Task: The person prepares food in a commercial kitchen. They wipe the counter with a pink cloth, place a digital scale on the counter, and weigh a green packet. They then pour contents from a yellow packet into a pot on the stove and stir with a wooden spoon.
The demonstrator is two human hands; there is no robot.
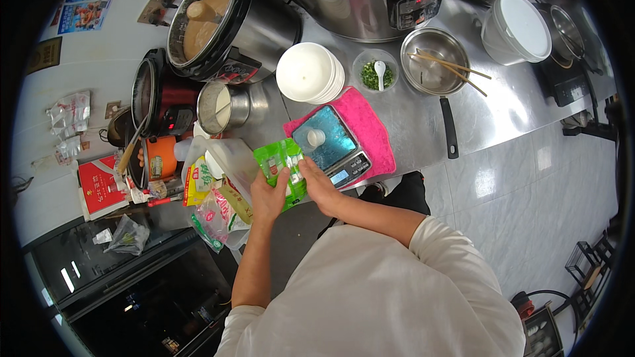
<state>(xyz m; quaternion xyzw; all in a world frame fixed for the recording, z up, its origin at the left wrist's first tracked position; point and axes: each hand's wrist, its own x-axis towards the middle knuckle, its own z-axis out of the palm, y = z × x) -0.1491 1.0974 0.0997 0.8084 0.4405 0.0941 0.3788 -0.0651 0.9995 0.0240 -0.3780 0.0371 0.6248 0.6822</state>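
My left hand (268, 195) grips the lower left side of a green plastic food packet (279, 158), its thumb lying across the front. On the packet's right edge my right hand (318, 187) closes with its fingers. Just beyond the packet stands a digital kitchen scale (335, 138) with a lit display. A small translucent plastic cup (316, 138) rests on its blue-tinted platform; what the cup holds is too small to tell. Under the scale lies a bright pink towel (381, 144). The bottom of the packet is partly hidden by my hands.
Behind the scale are stacked white bowls (303, 72), a tub of chopped green onion (371, 77) and a saucepan (429, 65) with chopsticks. An open cooker (263, 25) of brown liquid stands back left. Seasoning bags (198, 178) crowd a plastic bin (230, 151) at left.
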